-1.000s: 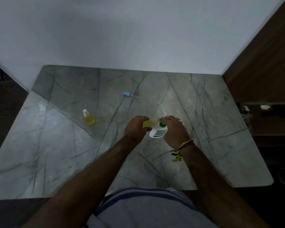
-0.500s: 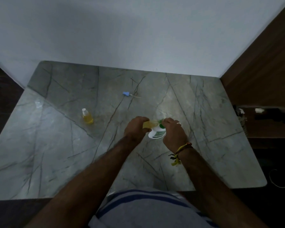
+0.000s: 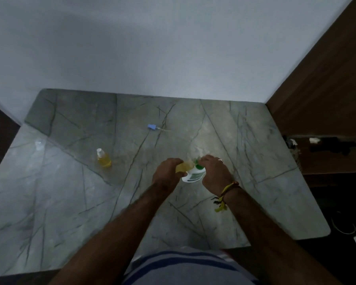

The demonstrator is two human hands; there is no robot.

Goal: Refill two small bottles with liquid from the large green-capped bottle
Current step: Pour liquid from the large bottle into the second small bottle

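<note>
While the left hand [image 3: 167, 171] grips a small yellow bottle [image 3: 184, 167], the right hand [image 3: 214, 173] clasps the large green-capped bottle [image 3: 194, 175] against it, mid-table [image 3: 70, 202]. Second small bottle [image 3: 103, 158] stands upright, well left.

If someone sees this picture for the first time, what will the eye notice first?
First, the two hands meeting mid-table: the left hand holds a small yellow bottle against the large green-capped bottle gripped by the right hand. Then another small bottle standing alone to the left, on the marble table.
</note>
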